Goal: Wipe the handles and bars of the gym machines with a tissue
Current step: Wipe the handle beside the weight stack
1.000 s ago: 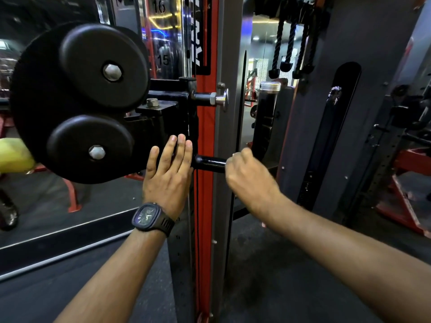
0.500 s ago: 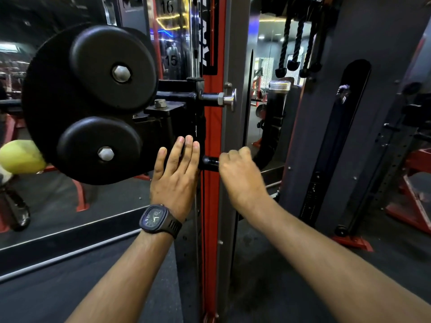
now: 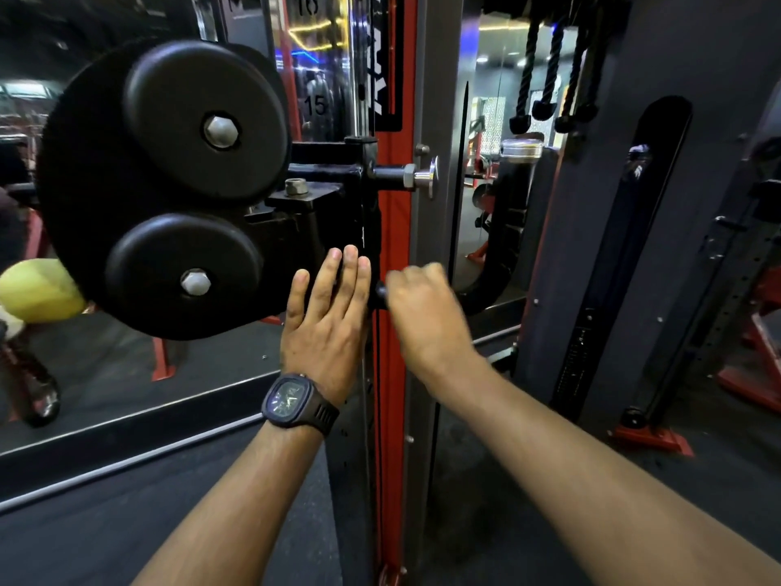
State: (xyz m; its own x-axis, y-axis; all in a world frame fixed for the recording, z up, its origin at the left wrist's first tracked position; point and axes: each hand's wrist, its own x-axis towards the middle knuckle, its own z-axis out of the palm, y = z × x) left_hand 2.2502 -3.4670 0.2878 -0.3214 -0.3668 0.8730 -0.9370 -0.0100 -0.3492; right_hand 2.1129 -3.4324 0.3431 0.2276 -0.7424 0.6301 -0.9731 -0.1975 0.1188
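The handle [image 3: 380,294], a short black bar, sticks out to the right from the black carriage [image 3: 321,213] on the red upright [image 3: 391,374], about mid-frame. The right hand [image 3: 427,319] is on it, and its grip is curled round the bar so that only the stub next to the carriage shows. The hand is blurred, so what lies under the fingers cannot be told.

The left hand [image 3: 327,327] is just beside it, across the upright. Its grip is spread flat, with 4 straight fingers [image 3: 350,272] pressed against the carriage face and the thumb held apart. A dark watch [image 3: 299,401] sits on that wrist.

Left of the carriage is a large black disc [image 3: 84,196] bearing 2 round caps [image 3: 203,120], 1 above the other, each with a hex bolt at its centre. Above the hands a chrome-tipped pin [image 3: 424,177] juts to the right from the carriage. The numbers 15 and 16 show on the column behind.

Black ropes [image 3: 545,65] hang at upper right. A yellow object [image 3: 38,289] shows at the left edge, and the floor [image 3: 126,522] is dark.
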